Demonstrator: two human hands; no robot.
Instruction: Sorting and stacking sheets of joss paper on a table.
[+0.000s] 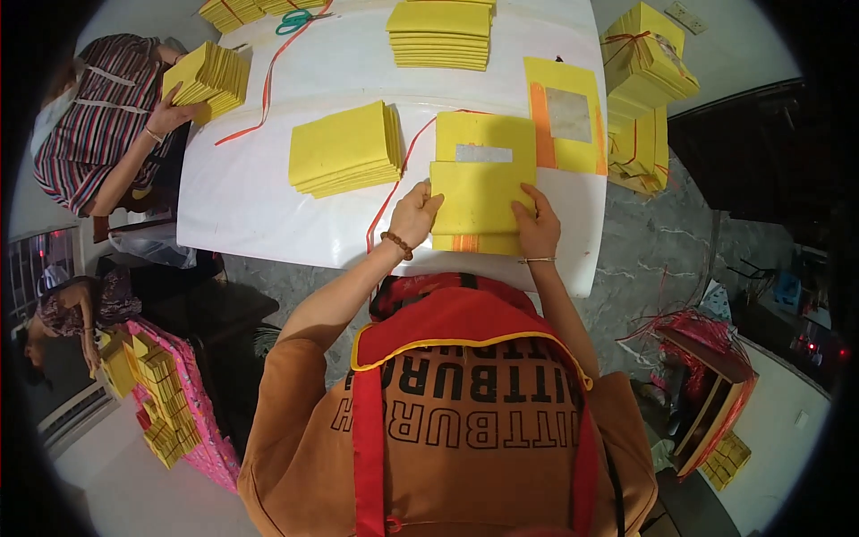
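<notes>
In front of me at the table's near edge lies yellow paper (479, 201), partly folded, with a silver patch and bits of orange showing. My left hand (417, 217) pinches its left edge, and my right hand (537, 224) grips its right edge. Just left of it sits a stack of folded yellow paper (344, 148), with a red ribbon (419, 139) running between the two. To the right, a flat yellow sheet (565, 116) bears a silver square and orange bands. How many layers my hands hold is hidden.
Another folded stack (438, 36) and green-handled scissors (293, 21) are farther back on the white table (268, 215). Tied yellow bundles (649, 58) stand beyond its right edge. At the left, a person in stripes holds a yellow stack (208, 80); another person works near a pink-covered surface (201, 403).
</notes>
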